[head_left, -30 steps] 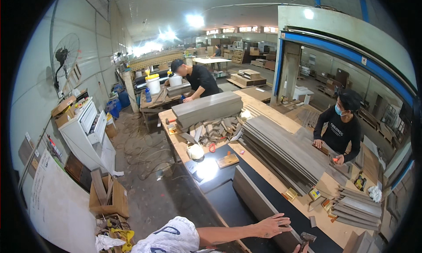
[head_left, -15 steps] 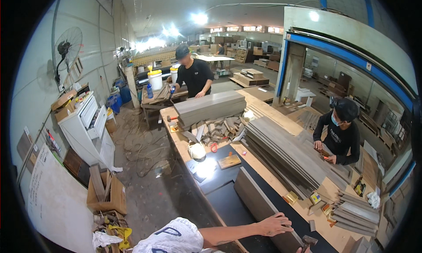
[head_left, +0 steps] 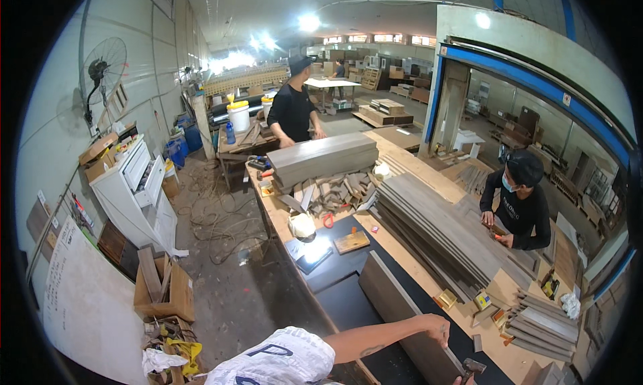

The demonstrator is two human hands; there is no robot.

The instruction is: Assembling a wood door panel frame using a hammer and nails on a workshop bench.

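A grey-brown board point(head_left: 396, 296) stands on its long edge on a black panel point(head_left: 338, 298) in front of me. My left hand point(head_left: 437, 328) is over the board's top edge, fingers drawn together and pointing down; whatever they pinch is too small or hidden. At the lower edge, my right hand point(head_left: 463, 380) shows only in part, closed round a hammer. The hammer's head point(head_left: 474, 366) is beside the near end of the board. A small grey block point(head_left: 477, 343) lies to the right of the board.
Stacked long boards point(head_left: 429, 238) and a pile of offcuts point(head_left: 335, 191) cover the bench farther off. A small wood piece point(head_left: 351, 242) lies on the panel. One co-worker point(head_left: 519, 197) handles wood at right; another co-worker point(head_left: 295, 110) stands behind the far stack. A carton point(head_left: 177, 294) is at left.
My left hand has gone from spread over the board's edge to fingers drawn together, slightly higher and to the right. The far co-worker has turned the head away and set down a tool.
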